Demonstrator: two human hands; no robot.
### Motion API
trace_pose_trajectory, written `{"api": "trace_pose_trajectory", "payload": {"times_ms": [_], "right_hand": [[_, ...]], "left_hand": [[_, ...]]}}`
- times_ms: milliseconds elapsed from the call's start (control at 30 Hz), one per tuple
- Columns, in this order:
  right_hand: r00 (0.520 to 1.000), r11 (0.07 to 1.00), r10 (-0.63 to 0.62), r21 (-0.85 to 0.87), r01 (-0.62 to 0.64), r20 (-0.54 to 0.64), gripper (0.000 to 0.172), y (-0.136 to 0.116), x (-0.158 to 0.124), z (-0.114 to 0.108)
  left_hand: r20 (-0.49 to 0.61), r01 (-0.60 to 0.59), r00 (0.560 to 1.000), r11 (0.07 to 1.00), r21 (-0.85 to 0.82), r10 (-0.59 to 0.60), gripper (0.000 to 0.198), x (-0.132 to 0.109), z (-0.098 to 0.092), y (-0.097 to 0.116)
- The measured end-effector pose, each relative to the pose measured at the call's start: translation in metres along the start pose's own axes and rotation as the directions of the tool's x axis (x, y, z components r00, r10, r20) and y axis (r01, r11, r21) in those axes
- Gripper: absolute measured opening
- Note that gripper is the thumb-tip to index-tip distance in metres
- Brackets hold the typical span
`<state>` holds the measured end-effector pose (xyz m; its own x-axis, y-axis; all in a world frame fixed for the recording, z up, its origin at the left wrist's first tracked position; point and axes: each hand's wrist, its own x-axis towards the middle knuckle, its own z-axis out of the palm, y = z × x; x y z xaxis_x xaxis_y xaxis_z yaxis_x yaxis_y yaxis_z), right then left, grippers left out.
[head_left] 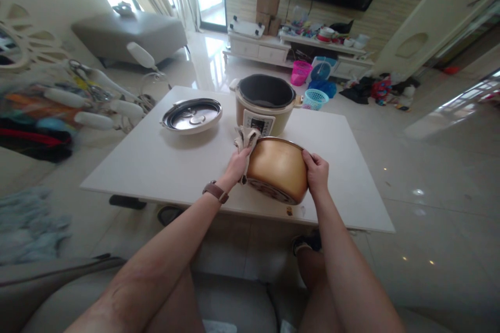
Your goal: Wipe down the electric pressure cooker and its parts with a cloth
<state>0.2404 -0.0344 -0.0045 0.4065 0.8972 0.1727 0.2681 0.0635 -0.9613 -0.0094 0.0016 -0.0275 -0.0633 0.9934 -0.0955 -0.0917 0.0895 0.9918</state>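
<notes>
A gold-coloured inner pot (278, 169) is tilted above the table's near edge, its underside turned partly toward me. My right hand (317, 170) grips its rim on the right, thumb on the outside. At the pot's left side, my left hand (236, 164) is closed on a pale, dark-patterned cloth (247, 139) that touches the pot wall. Just behind stands the beige electric pressure cooker body (242, 109), lidless, with a dark interior and a control panel in front. Its round lid (197, 115) lies to the left, inner metal side up.
All this is on a white table (156, 166), with a small brown bit (289, 211) near its front edge. A lamp with several white shades (127, 109) stands close on the left. Beyond are baskets (314, 98) and a low white cabinet (258, 50).
</notes>
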Motion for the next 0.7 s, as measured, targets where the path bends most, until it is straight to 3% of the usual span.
{"api": "trace_pose_trajectory", "payload": {"times_ms": [67,133,233,300,400,500,700], "right_hand": [[1.000,1.000,-0.006,0.002,0.006,-0.010,0.069,0.001,-0.001,0.004],[1.000,1.000,-0.002,0.002,0.002,-0.012,0.070,0.001,-0.002,0.008],[1.000,1.000,-0.025,-0.015,0.025,0.006,0.064,-0.001,-0.003,0.010],[0.996,0.995,-0.088,-0.050,0.089,0.013,0.052,-0.004,-0.004,0.011],[0.984,0.981,-0.173,-0.094,0.169,-0.033,0.037,-0.008,-0.007,0.012],[0.985,0.984,-0.161,-0.085,0.155,-0.069,0.031,-0.009,-0.010,0.014],[0.992,0.992,-0.101,-0.089,0.095,-0.075,0.043,-0.010,-0.010,0.010]], "left_hand": [[0.017,-0.068,0.998,0.997,0.046,0.067,0.049,-0.007,-0.002,0.012],[0.071,-0.218,0.975,0.965,0.145,0.210,0.045,-0.014,-0.006,0.022],[0.235,-0.470,0.879,0.838,0.279,0.415,0.037,-0.019,-0.011,0.031],[0.299,-0.540,0.837,0.781,0.315,0.458,0.037,-0.019,-0.012,0.032],[0.312,-0.537,0.838,0.779,0.323,0.448,0.037,-0.018,-0.010,0.032],[0.258,-0.471,0.876,0.839,0.273,0.408,0.038,-0.017,-0.006,0.030],[0.088,-0.179,0.980,0.983,0.033,0.176,0.047,-0.006,0.000,0.015]]}}
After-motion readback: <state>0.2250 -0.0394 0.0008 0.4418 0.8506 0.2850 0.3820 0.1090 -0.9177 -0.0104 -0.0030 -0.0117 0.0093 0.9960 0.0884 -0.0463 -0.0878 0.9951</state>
